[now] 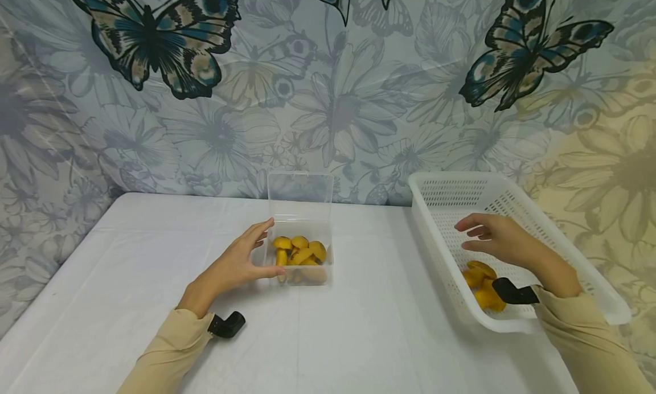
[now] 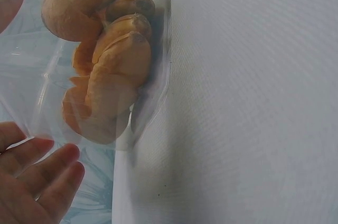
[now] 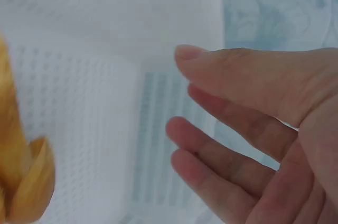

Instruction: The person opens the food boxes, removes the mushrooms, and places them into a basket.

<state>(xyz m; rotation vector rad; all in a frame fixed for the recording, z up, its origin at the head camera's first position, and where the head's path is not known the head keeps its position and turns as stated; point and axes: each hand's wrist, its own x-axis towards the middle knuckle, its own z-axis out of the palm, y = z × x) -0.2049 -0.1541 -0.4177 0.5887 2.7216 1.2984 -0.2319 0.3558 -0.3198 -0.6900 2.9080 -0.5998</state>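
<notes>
A clear plastic box (image 1: pixel 329 271) with its lid (image 1: pixel 299 193) raised at the back stands on the table, holding several yellow-brown mushrooms (image 1: pixel 299 251). At its left side is my left hand (image 1: pixel 233 263), thumb by the front wall and fingers by the back left corner. Through the clear wall in the left wrist view, mushroom stems and caps (image 2: pixel 119 71) show near the fingers (image 2: pixel 47 176). My right hand (image 1: pixel 499 240) hovers over the white basket (image 1: pixel 435 257), fingers loosely bent with nothing between them. Below it in the basket lie several more mushrooms (image 1: pixel 482 286).
A white cloth covers the table (image 1: pixel 369 325). Behind it hangs a backdrop (image 1: pixel 338 109) printed with flowers and butterflies. The perforated basket has raised walls and stands at the table's right side. Each wrist carries a small black camera (image 1: pixel 228 324).
</notes>
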